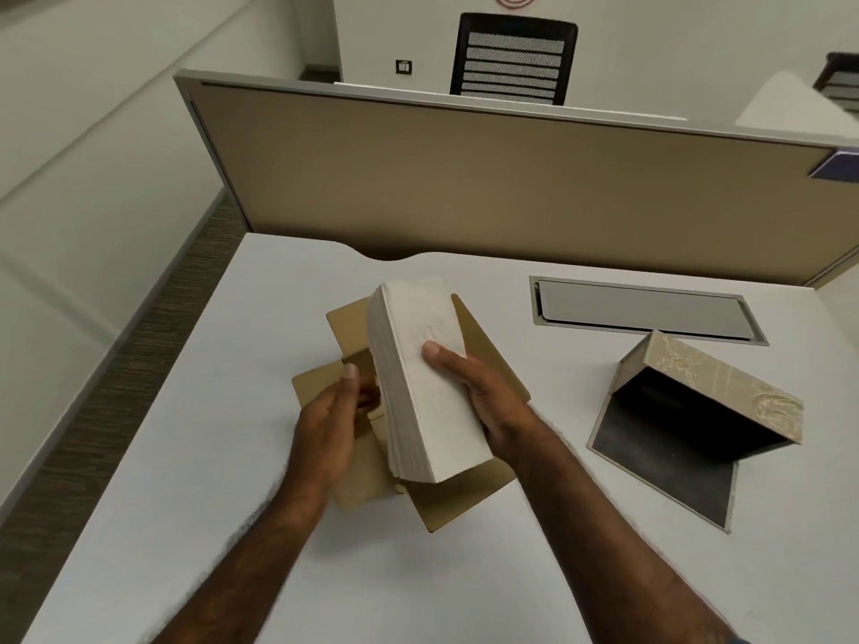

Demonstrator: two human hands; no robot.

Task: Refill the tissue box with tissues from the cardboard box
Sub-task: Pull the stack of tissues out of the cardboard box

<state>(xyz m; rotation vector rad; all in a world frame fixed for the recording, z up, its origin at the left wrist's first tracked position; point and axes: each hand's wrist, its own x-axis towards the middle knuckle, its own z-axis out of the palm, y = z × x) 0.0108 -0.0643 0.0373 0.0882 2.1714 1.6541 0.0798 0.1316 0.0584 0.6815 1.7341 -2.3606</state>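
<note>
A thick white stack of tissues [418, 364] is held above the open cardboard box [483, 346], whose brown flaps spread out under it at the table's middle. My right hand [483, 392] grips the stack from its right side, thumb on top. My left hand [325, 429] sits at the stack's left edge, fingers against its side and over a box flap. To the right lies the tissue box [725, 392], beige with a pale pattern. It stands open, its dark inside and dark base flap [664, 462] showing.
The white table [195, 457] ends at a tan partition [465, 178] behind. A grey cable hatch [646, 309] is set into the table at the back right. A black office chair [511, 58] stands beyond the partition. Floor lies to the left.
</note>
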